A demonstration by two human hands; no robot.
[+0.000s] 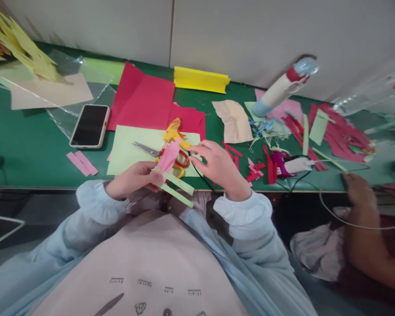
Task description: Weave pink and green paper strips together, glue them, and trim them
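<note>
My left hand [134,179] is closed on a paper piece made of a pink strip [169,156] with light green paper strips [179,184] hanging off it. Close by on the right, my right hand [215,162] has its fingers apart, with the fingertips at the handle end of a yellow glue gun [174,131]; whether they touch it I cannot tell. Red-handled scissors [148,149] lie under the held strips, on a light green sheet [123,147]. A yellow handle loop [179,172] shows beside them, partly hidden.
A phone [89,126] lies left of red sheets [141,98]. Behind stands a folded yellow card [200,80]. To the right are red scraps [255,171], a purple glue gun [281,164], a bottle [279,90] and cables. Another person's hand [358,188] rests at the table edge.
</note>
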